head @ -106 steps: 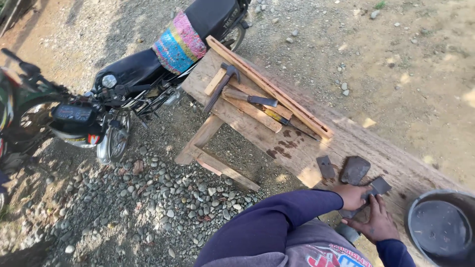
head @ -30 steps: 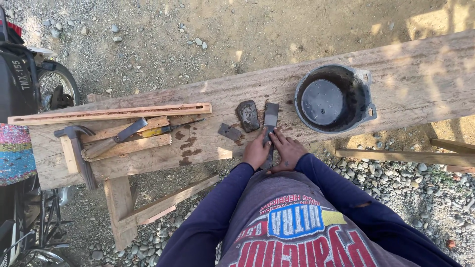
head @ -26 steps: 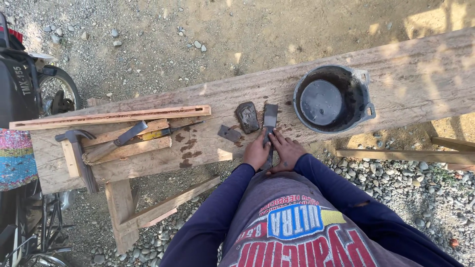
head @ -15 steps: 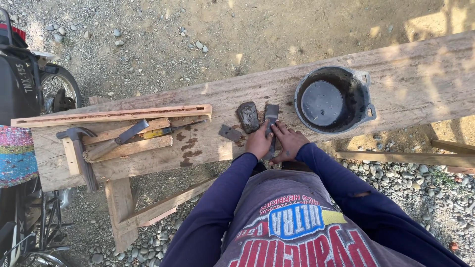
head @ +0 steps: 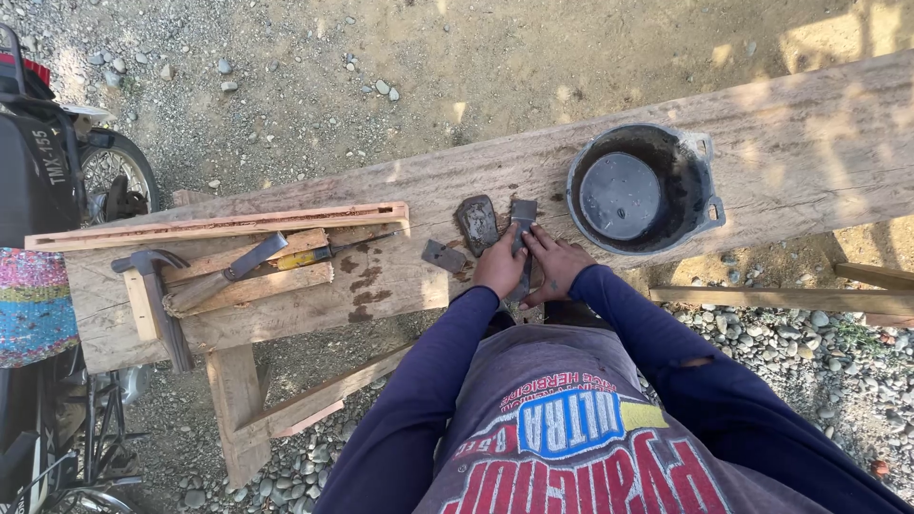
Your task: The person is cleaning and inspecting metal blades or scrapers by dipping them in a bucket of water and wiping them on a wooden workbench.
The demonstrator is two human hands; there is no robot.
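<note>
A long wooden bench (head: 809, 143) carries a black pot (head: 643, 190), a hammer (head: 152, 295) and a dark stone (head: 476, 222). Both hands, left (head: 502, 266) and right (head: 557, 266), press side by side on a flat blade (head: 523, 228) lying beside the stone.

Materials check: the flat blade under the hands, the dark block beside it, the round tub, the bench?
Flat blade: probably steel, dull grey and flat-edged; both the left hand and right hand press on it.
Dark block: looks like stone, matte with rounded corners; uncertain.
Round tub: possibly black plastic or rubber, scuffed, lugged rim.
Bench: rough unfinished wood with visible grain and stains.
</note>
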